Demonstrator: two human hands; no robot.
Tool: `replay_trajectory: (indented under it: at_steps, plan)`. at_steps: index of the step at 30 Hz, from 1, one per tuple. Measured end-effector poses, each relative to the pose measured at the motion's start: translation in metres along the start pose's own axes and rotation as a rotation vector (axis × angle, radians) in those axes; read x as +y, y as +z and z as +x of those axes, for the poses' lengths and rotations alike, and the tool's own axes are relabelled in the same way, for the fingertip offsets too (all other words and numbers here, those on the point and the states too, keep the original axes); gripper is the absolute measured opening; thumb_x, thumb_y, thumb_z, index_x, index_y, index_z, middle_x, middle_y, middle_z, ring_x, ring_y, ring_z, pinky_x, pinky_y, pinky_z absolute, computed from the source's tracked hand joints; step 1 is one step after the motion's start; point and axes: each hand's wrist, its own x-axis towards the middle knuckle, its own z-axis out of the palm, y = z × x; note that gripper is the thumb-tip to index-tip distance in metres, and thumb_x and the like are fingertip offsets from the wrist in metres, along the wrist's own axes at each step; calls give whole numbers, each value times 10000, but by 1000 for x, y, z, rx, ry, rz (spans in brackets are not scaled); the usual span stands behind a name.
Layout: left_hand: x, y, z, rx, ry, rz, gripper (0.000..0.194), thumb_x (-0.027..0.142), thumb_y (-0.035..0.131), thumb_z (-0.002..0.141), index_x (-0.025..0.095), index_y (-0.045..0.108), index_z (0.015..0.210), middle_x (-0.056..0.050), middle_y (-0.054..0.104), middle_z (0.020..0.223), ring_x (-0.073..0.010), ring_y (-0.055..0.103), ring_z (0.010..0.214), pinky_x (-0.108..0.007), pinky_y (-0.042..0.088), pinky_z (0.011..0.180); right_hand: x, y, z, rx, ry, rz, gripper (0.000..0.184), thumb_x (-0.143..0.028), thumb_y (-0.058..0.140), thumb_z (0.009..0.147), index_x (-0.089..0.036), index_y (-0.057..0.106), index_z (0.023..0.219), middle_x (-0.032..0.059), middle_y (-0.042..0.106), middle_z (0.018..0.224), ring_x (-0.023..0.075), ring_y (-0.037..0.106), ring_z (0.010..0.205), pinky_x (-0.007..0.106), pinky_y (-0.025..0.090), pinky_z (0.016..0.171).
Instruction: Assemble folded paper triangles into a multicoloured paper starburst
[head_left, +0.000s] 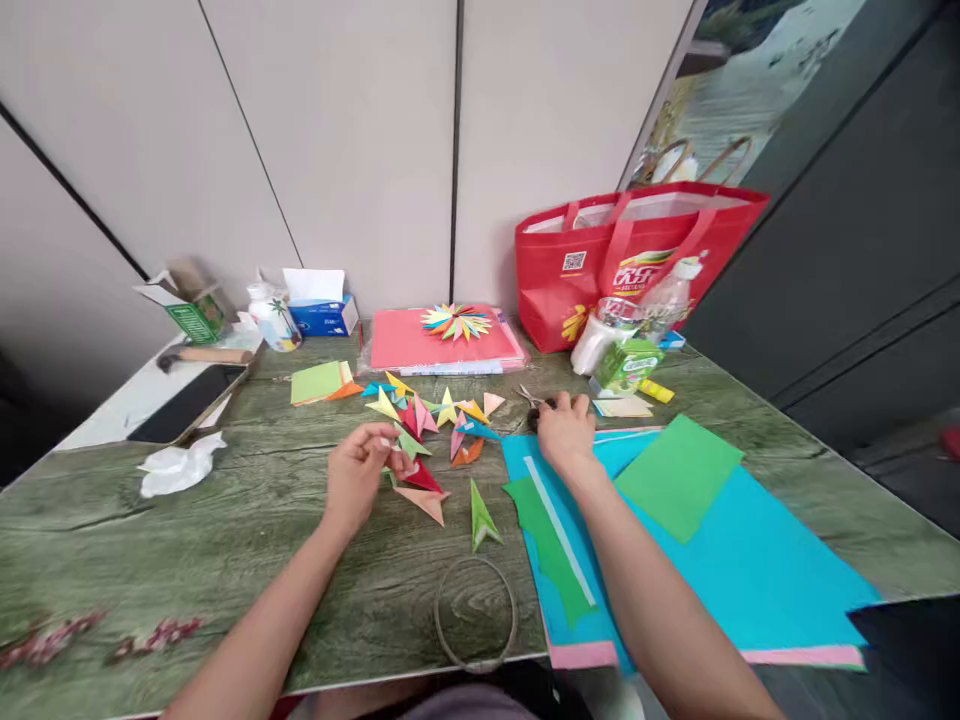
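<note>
My left hand (361,472) hovers over a scatter of folded paper points (431,420) in several colours, its fingers pinched on a small folded piece I cannot name for sure. My right hand (566,432) reaches forward onto a pair of small scissors (534,402) at the far edge of the blue paper sheet (750,580); its fingers curl over the handles. A green folded point (481,517) and a salmon one (424,500) lie just in front of my left hand.
A green sheet (679,475) and a green strip (551,545) lie on the blue paper. A finished paper star (456,322) rests on a pink stack (442,345). Red bag (630,255), bottles (637,335), tissue box (322,305), phone (187,402), crumpled tissue (176,467) and wire ring (475,612) surround.
</note>
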Motion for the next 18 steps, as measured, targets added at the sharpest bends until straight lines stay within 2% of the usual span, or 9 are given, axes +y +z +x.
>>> replay_trajectory:
  at_steps: [2, 5, 6, 7, 9, 11, 12, 15, 18]
  plan:
    - [-2, -1, 3, 49, -11, 6, 240, 404, 540, 761, 164, 547, 756, 72, 443, 384, -142, 557, 399, -239, 439, 411, 0, -5, 1, 166, 68, 103, 275, -157, 388, 830, -104, 631, 948, 197, 529, 1037, 321, 427, 1021, 396, 367, 761]
    - [-5, -3, 6, 76, -19, 11, 269, 430, 527, 763, 162, 553, 745, 88, 373, 347, -137, 531, 361, -226, 412, 378, -6, -22, -6, 267, -58, 376, 259, -207, 390, 848, -123, 606, 964, 139, 585, 935, 230, 516, 893, 331, 385, 751]
    - [-6, -3, 6, 72, -21, 8, 283, 441, 513, 770, 162, 555, 747, 91, 357, 331, -134, 519, 351, -221, 404, 375, -10, -32, -13, 229, -191, 521, 239, -227, 404, 846, -135, 603, 943, 100, 607, 880, 192, 543, 810, 295, 399, 716]
    - [-7, -4, 6, 65, -24, 3, 296, 449, 497, 779, 161, 557, 750, 91, 345, 316, -130, 509, 343, -213, 391, 372, -15, -42, -22, 125, -353, 647, 214, -246, 428, 838, -148, 608, 900, 65, 622, 832, 161, 557, 730, 261, 407, 667]
    - [-9, -5, 7, 56, -18, -7, 314, 456, 473, 793, 157, 562, 757, 86, 347, 302, -117, 483, 329, -202, 371, 373, -26, -60, -44, -174, -678, 726, 164, -261, 483, 816, -181, 626, 828, 15, 632, 766, 129, 559, 654, 221, 395, 594]
    - [-11, -7, 8, 60, 0, -10, 320, 455, 469, 797, 152, 565, 763, 76, 381, 312, -102, 459, 319, -195, 359, 375, -38, -71, -68, -365, -915, 578, 81, -225, 575, 758, -195, 646, 782, -2, 630, 736, 122, 562, 650, 210, 368, 583]
    - [-12, -8, 9, 67, 9, -9, 323, 457, 471, 795, 150, 566, 764, 70, 400, 321, -96, 448, 313, -193, 351, 370, -44, -73, -79, -388, -945, 452, 65, -206, 608, 728, -193, 655, 772, 6, 626, 732, 130, 562, 644, 216, 349, 566]
    - [-15, -10, 11, 87, 12, -4, 339, 480, 491, 773, 150, 565, 770, 56, 432, 337, -96, 437, 307, -179, 290, 321, -56, -65, -106, -358, -985, 161, 118, -181, 591, 728, -176, 656, 826, 66, 611, 844, 165, 569, 675, 236, 324, 540]
    - [-17, -11, 10, 90, 13, 11, 363, 505, 494, 758, 150, 567, 787, 48, 457, 350, -90, 427, 304, -170, 261, 303, -59, -54, -117, -317, -1027, 74, 160, -143, 493, 774, -165, 649, 800, 84, 594, 896, 148, 560, 639, 240, 325, 541]
